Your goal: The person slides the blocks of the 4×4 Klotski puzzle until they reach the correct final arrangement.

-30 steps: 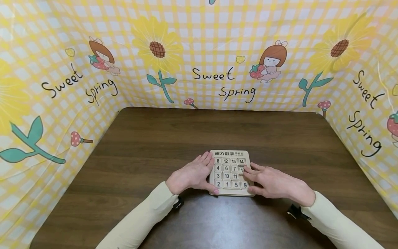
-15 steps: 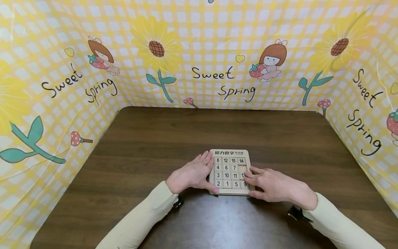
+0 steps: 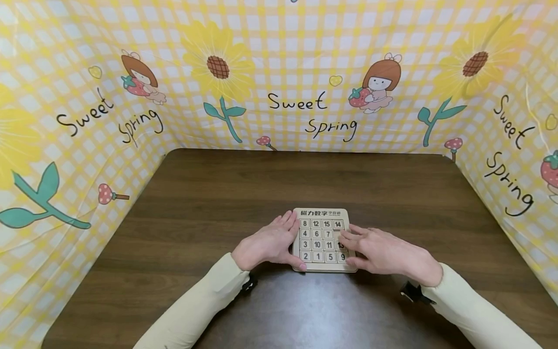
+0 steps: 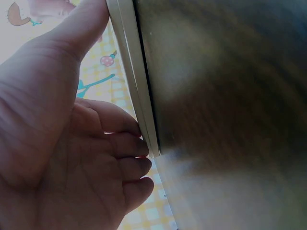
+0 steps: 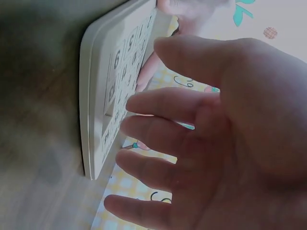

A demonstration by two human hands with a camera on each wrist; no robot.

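A pale number sliding puzzle (image 3: 327, 267) lies on the table, its tiles set in several rows under a printed heading. My left hand (image 3: 267, 245) rests along its left side, fingers extended and the thumb at the near left corner. In the left wrist view the fingertips (image 4: 139, 149) meet the edge of the board. My right hand (image 3: 383, 249) reaches over the right side with spread fingers. Its fingertips are near the gap in the second row, just above the 13 tile (image 3: 341, 245). In the right wrist view the right fingers (image 5: 153, 134) look straight, nothing gripped.
The brown wood-grain table (image 3: 209, 194) surrounds the puzzle. A yellow checked cloth (image 3: 301, 72) printed with sunflowers hangs along the back and both sides. A black strap (image 3: 416, 292) shows at the right wrist.
The 13 tile has slid down one row, leaving the gap under 14. The right hand moved toward me with it, then slightly back up. The left hand stays in place.
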